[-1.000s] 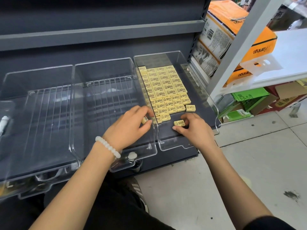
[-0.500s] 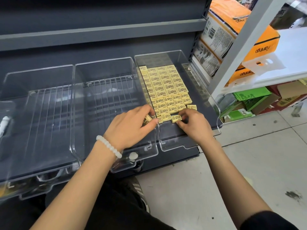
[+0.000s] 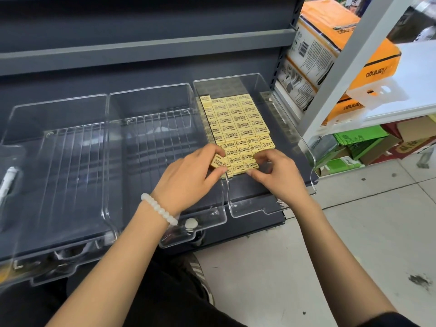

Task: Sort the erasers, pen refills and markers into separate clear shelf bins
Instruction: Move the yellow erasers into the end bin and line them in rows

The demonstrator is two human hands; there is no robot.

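Three clear shelf bins stand side by side on a dark grey shelf. The right bin [image 3: 286,119] holds several rows of yellow erasers [image 3: 238,121] laid flat. My left hand [image 3: 188,178], with a white bead bracelet on the wrist, pinches one yellow eraser [image 3: 218,162] over the wall between the middle and right bins. My right hand [image 3: 276,175] pinches an eraser [image 3: 252,165] at the near end of the rows. The middle bin [image 3: 151,147] and left bin [image 3: 54,161] show only their ribbed floors. A white marker [image 3: 8,182] lies at the far left edge.
Orange and white cartons [image 3: 330,55] sit on a white rack to the right, with green boxes [image 3: 358,142] below it. A grey upper shelf [image 3: 141,53] overhangs the bins. Tiled floor [image 3: 354,244] lies to the lower right.
My right hand slid its eraser away from me into the near row. My left hand moved slightly right with its eraser, toward the rows.
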